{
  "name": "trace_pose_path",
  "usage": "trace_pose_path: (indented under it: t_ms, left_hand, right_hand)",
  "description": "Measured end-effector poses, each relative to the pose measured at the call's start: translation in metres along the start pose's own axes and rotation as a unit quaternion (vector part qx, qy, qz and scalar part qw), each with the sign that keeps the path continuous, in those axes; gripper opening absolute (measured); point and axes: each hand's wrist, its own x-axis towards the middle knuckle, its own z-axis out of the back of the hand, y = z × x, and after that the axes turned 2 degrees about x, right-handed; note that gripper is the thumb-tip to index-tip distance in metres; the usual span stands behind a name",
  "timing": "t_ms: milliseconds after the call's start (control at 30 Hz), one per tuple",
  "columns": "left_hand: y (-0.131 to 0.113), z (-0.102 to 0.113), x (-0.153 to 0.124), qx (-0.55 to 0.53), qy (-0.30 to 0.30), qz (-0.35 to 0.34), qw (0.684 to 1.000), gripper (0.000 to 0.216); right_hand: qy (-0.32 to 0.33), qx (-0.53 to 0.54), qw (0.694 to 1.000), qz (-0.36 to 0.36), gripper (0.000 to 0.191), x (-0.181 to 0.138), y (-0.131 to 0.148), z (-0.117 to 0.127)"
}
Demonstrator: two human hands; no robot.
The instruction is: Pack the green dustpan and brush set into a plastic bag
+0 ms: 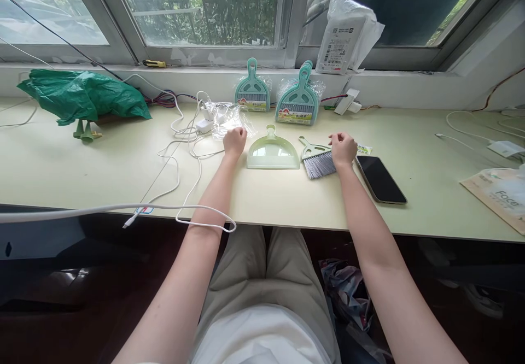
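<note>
Fingers curled into fists on left hand (235,142) and right hand (344,148), any contents indiscernible; dustpan (273,159) at 12 o'clock, brush (319,165) toward 1, both unwrapped, unheld on tabletop (283,200); wrapped sets (296,110) beyond, unopened

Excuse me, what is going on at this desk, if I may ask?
A person's curled left hand is left of a dustpan, by a clear wrapper. The curled right hand is at a small brush; any grip is unclear. A phone lies beside it, and wrapped brush sets stand behind.
</note>
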Motion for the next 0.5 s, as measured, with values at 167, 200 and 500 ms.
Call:
trace_pose_path:
  t_ms: [167,200,500]
  left_hand:
    - [0.001,0.000,-0.002,-0.001,0.015,0.009,1.000,0.040]
    - [0.001,0.000,-0.003,-0.003,0.019,0.012,1.000,0.040]
    - [0.003,-0.003,-0.003,-0.027,0.039,0.025,0.999,0.043]
  right_hand:
    - [0.148,-0.053,0.979,0.133,0.036,0.015,0.020,-0.032]
    - [0.169,-0.075,0.971,0.152,0.038,0.022,0.028,-0.040]
    - [0.294,-0.210,0.911,0.201,0.033,0.072,0.073,-0.103]
